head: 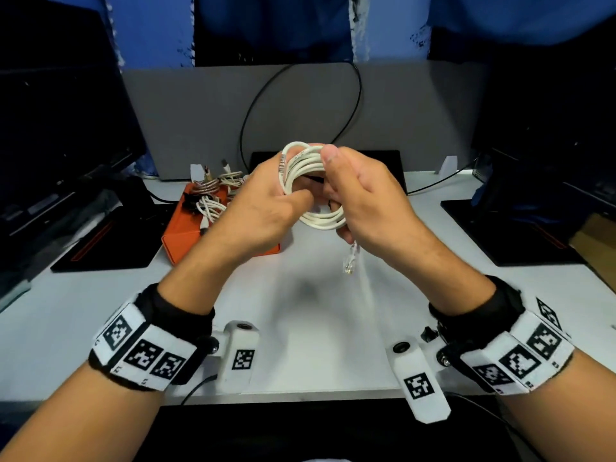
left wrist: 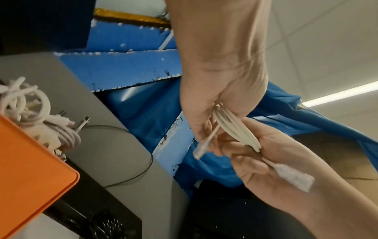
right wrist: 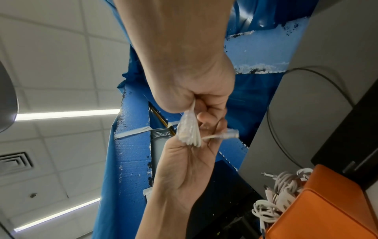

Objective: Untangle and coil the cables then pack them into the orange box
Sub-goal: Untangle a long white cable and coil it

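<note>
A white network cable (head: pixel 308 168) is wound into a coil and held up over the middle of the desk. My left hand (head: pixel 266 208) grips the coil's left side, with one clear plug (head: pixel 282 161) lying by its fingers. My right hand (head: pixel 363 195) grips the coil's right side, thumb on top. The other clear plug (head: pixel 350 260) dangles below the right hand. In the left wrist view the coil (left wrist: pixel 235 127) runs between both palms. The orange box (head: pixel 186 228) sits at the back left, behind the left hand, with several coiled cables (head: pixel 210 201) in it.
Black mats (head: pixel 110 238) (head: pixel 520 228) lie left and right on the white desk (head: pixel 316 328). A grey partition (head: pixel 200 118) with a looping black wire (head: pixel 300 105) stands behind. Dark monitors flank both sides.
</note>
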Available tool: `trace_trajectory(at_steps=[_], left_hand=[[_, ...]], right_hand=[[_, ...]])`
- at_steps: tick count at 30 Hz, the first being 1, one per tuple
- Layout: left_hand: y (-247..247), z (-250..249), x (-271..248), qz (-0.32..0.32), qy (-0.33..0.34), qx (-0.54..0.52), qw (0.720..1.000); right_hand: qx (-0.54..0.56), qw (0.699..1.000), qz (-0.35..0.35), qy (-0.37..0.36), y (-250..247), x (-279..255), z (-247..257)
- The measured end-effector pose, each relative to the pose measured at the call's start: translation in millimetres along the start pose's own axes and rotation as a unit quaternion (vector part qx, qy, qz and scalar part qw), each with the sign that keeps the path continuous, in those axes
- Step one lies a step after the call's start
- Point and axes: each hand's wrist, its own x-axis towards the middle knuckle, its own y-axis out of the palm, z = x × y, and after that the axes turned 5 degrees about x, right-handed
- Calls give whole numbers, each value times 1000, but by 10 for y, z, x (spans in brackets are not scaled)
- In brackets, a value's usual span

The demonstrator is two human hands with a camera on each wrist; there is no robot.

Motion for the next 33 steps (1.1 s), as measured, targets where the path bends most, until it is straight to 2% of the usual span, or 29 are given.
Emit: trace_trajectory(at_steps=[2, 5, 6, 9, 10, 15, 18, 21, 25, 27, 28, 30, 33], left_hand=[[20, 10, 11, -23, 5, 1, 1000], [-16, 54, -2, -30, 33, 94, 995], [-43, 58, -4, -13, 35, 95, 995], [-93, 14, 5, 15, 20, -26, 999], [-92, 6, 16, 14, 25, -36, 999], [-1, 28, 6, 23, 23, 42, 999], [-47, 19, -8, 21, 27, 60, 998], [-138, 32, -7, 9, 29, 95, 995], [-268, 61, 7, -13, 11, 146, 989], [-295, 71, 5, -4, 15, 166, 986], [-293, 64, -1, 0, 19, 174, 985], [-268, 46, -6, 8, 20, 150, 988], [-211, 16, -10, 29, 14, 47, 998]], right_hand=[[-16, 1000, -1, -4, -9, 11, -12], [-31, 999, -12, 0, -78, 66, -43], [-31, 999, -20, -2, -138, 92, -52], [-22, 999, -46, 3, -326, 154, -66], [-21, 999, -50, 4, -347, 153, -65], [-66, 997, -30, -12, -277, 130, -64], [-43, 999, 0, -8, -323, 115, -53], [-25, 997, 64, 17, -448, 124, -51], [-112, 980, 160, 27, -722, 155, -46], [-176, 968, 178, 34, -804, 152, -23], [-188, 968, 162, 39, -813, 155, -23], [-161, 983, 83, 42, -776, 178, -47], [-16, 998, -41, 33, -649, 227, -126]])
